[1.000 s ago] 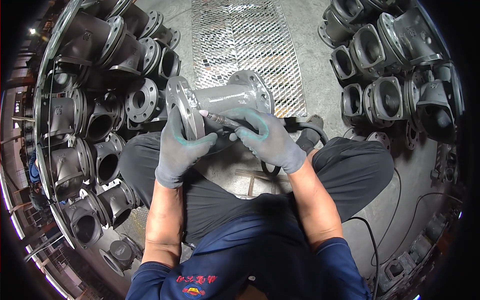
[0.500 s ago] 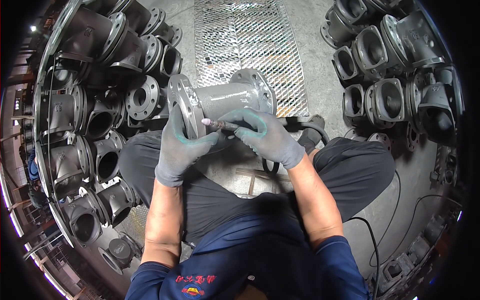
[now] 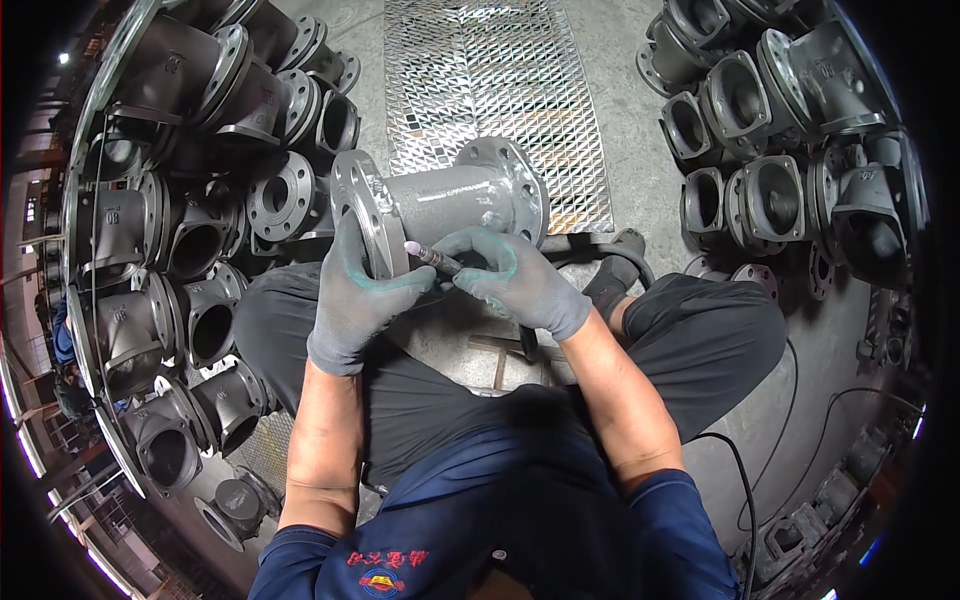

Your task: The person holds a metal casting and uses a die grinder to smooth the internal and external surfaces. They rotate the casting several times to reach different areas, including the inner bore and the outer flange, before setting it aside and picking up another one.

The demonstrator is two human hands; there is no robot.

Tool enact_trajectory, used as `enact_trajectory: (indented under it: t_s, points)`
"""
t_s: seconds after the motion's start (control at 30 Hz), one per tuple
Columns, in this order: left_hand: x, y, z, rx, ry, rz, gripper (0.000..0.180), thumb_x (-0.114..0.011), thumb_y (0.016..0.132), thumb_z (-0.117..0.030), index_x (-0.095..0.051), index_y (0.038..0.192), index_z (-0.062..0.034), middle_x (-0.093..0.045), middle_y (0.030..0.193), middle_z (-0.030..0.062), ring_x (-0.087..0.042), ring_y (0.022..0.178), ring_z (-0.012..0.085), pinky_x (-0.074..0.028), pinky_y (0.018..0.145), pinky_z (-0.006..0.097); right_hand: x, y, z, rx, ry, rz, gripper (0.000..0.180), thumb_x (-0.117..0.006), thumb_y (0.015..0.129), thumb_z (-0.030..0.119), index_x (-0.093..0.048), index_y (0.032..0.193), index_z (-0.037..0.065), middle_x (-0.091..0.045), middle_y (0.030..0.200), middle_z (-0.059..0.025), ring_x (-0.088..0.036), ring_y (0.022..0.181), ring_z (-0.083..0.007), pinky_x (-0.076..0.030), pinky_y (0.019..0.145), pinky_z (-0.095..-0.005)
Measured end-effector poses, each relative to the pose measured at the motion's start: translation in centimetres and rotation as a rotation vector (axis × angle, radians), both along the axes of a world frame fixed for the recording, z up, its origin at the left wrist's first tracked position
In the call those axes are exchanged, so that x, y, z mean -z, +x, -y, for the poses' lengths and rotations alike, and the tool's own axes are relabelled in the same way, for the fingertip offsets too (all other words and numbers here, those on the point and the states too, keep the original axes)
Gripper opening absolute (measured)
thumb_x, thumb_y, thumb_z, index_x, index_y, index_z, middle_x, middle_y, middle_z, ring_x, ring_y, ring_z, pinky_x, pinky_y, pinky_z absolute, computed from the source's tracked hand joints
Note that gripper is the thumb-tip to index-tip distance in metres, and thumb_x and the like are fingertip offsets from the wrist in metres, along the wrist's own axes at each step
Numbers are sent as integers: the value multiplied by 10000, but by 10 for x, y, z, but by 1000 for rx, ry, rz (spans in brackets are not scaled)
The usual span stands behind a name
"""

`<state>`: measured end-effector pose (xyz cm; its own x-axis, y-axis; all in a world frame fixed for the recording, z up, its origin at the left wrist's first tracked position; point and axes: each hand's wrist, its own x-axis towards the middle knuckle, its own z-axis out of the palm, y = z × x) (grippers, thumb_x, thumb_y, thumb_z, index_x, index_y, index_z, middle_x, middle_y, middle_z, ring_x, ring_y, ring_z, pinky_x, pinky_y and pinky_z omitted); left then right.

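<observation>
Two gloved hands, one flanged pipe piece, one grinder tool, one floor grate.

Grey gloves with green fingertips; a dull grey valve body; a pale pink tool tip. At 12 o'clock, a silver diamond-patterned grating. Navy shirt, black trousers.

Your right hand covers most of the grinding tool; you see only its shaft and pale tip poking out toward nine o'clock. Your left hand hides the lower rim of the near flange on the grey pipe fitting, and the fitting's underside is out of sight. The hose vanishes behind your right wrist. At nine o'clock the stacked castings bend into the dark rim, their far ones cut off. At two o'clock the other castings fade into shadow. Your head and shoulders are cut off at six o'clock.
</observation>
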<state>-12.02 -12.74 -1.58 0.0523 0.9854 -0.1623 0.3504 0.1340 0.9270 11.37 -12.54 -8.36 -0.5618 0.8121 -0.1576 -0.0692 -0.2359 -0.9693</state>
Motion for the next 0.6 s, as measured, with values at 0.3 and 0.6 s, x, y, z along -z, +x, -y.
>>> enact_trajectory:
  t_s: [0.3,0.6]
  points:
    - [-12,10,0,4,-155,88,656,-944,755,-90,-602,1303,24,-731,1116,72,-693,973,124,-591,871,322,-5,-4,18,41,-107,7,401,-681,990,60,-686,1385,-12,-743,1262,-79,-709,1111,-136,-560,978,-306]
    - [-19,18,-1,22,-76,68,841,-937,754,-97,-554,1484,73,-750,1241,131,-720,1076,186,-594,950,355,12,40,70,327,-332,37,522,-560,1100,50,-489,1615,18,-717,1235,-131,-755,991,-172,-632,813,-311]
